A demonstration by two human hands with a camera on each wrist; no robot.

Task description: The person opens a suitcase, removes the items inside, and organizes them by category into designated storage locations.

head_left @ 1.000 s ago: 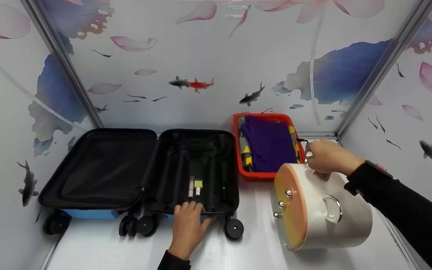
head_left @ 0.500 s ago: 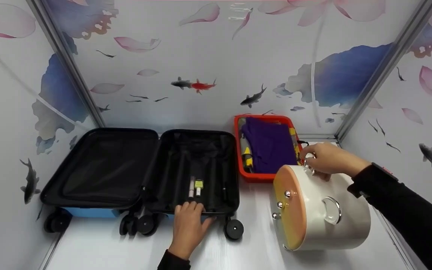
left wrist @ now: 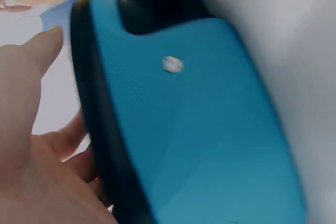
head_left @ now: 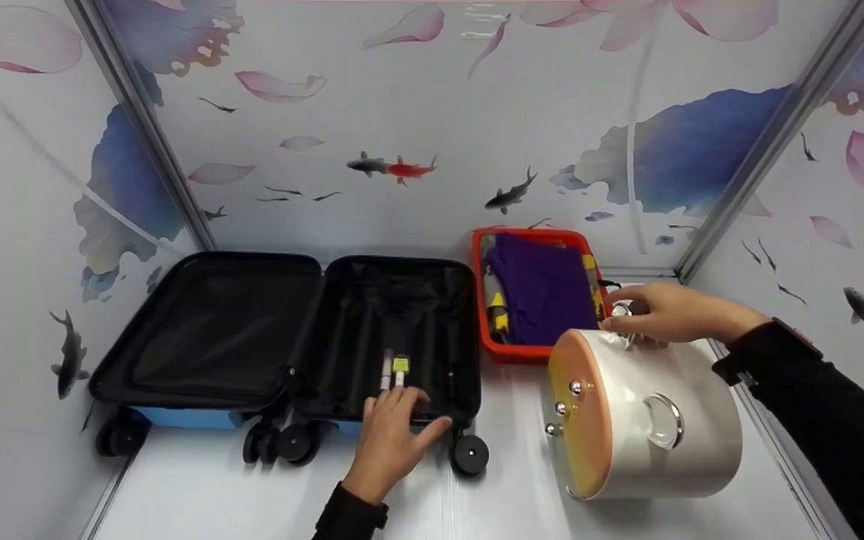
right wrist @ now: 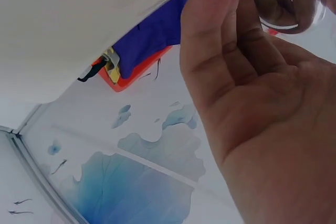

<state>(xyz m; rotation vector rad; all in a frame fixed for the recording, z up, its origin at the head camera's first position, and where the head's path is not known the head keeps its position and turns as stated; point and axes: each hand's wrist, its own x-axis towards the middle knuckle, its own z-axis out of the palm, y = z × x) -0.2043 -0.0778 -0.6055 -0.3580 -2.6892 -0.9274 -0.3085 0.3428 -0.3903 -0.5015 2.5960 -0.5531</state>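
Note:
My left hand [head_left: 393, 444] reaches over the near rim of the open black suitcase half [head_left: 361, 322], fingers extended and thumb spread. The left wrist view shows the fingers beside the edge of the blue suitcase shell [left wrist: 199, 129]. A pinkish tube [head_left: 386, 369] and a small bottle with a yellow-green label [head_left: 400, 366] lie inside, just beyond the fingertips. At right, my right hand [head_left: 668, 311] is at the top ring handle [head_left: 621, 309] of a cream cosmetic case [head_left: 672, 442], thumb and fingers parted around it. Its orange-yellow front has round silver knobs.
The suitcase's other half [head_left: 214, 330] lies opened at left, with wheels [head_left: 469, 455] toward the near side. A red basket [head_left: 511, 350] holding a folded purple cloth [head_left: 544, 289] stands behind the case. White walls printed with fish and petals enclose the surface.
My left hand has lifted off the suitcase rim and moved slightly forward and right, toward the tube and bottle. My right hand's thumb and fingers have loosened at the handle; the case has stayed put.

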